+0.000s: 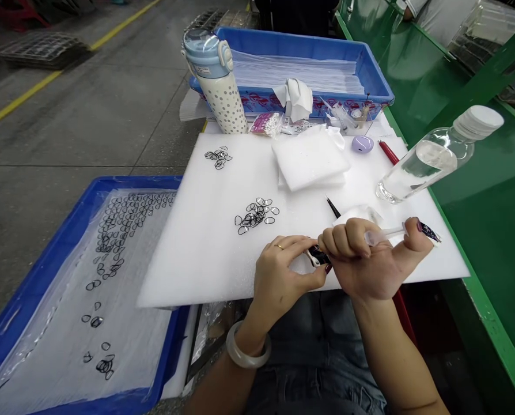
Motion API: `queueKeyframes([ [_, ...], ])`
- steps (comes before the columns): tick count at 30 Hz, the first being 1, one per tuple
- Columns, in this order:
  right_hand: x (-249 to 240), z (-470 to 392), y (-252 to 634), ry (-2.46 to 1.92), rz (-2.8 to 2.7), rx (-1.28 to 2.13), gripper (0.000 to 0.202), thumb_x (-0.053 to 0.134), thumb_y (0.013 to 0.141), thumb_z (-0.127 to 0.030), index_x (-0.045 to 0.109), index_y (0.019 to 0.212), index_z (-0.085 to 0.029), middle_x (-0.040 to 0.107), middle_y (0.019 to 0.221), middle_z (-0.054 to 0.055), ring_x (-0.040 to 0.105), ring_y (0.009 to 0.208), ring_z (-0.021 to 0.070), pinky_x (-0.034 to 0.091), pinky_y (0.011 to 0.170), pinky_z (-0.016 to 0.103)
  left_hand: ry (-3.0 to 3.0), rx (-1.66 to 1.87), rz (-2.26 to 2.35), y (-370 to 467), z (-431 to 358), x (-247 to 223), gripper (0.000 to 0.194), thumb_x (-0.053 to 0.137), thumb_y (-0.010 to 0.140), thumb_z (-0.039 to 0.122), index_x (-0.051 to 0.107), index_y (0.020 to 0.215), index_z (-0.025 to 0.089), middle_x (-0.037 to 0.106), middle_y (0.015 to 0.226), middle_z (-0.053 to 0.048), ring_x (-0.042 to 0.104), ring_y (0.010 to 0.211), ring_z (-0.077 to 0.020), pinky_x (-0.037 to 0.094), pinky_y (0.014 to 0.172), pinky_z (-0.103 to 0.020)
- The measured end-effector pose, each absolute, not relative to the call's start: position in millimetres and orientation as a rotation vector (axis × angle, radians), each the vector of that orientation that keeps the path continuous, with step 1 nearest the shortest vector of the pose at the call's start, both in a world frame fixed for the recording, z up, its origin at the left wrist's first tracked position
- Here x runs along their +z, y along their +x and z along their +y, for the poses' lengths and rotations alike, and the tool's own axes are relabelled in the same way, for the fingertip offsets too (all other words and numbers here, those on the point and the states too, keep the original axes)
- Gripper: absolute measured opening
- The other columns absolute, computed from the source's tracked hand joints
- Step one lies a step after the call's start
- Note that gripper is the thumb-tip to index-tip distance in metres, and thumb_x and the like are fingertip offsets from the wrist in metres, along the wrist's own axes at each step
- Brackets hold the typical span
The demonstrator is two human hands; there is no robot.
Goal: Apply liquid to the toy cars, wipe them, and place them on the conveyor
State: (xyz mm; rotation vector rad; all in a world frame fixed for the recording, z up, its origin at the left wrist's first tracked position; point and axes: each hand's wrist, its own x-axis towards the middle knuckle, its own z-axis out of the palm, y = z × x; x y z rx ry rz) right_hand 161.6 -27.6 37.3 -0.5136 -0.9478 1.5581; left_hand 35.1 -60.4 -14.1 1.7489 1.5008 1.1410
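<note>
My left hand (286, 271), with a ring and a bracelet, pinches a small dark piece (317, 256) between thumb and fingers. Close beside it, my right hand (370, 259) has its fingers curled around a translucent syringe-like tube (386, 234), its thumb raised at the tube's far end. The right fingertips meet the dark piece and are partly hidden. On the white foam board (205, 248) lie a pile of thin black rings (257, 214) and a smaller group of rings (218, 155). Black tweezers (333, 207) rest just beyond my right hand.
A blue tray (78, 216) with many black rings is at the left. Behind the board stand a dotted bottle (223, 95) and a blue bin (283, 39). Foam sheets (311, 158), a purple case (362, 144), a red pen (388, 152) and a clear bottle (430, 161) lie or stand further right.
</note>
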Motion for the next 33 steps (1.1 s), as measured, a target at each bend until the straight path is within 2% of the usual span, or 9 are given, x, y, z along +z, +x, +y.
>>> queueKeyframes([
  [33, 37.2, -35.3, 152.9, -0.602, -0.952, 1.316, 0.064, 0.039, 0.086, -0.073, 0.032, 0.049, -0.022, 0.019, 0.044, -0.004, 0.021, 0.043, 0.0112, 0.020, 0.046, 0.029, 1.766, 1.176, 1.491, 35.8, -60.0, -15.4, 0.031, 0.074, 0.065, 0.015, 0.076, 0.095, 0.021, 0.077, 0.098, -0.004, 0.069, 0.091, -0.0245, 0.055, 0.083, -0.044],
])
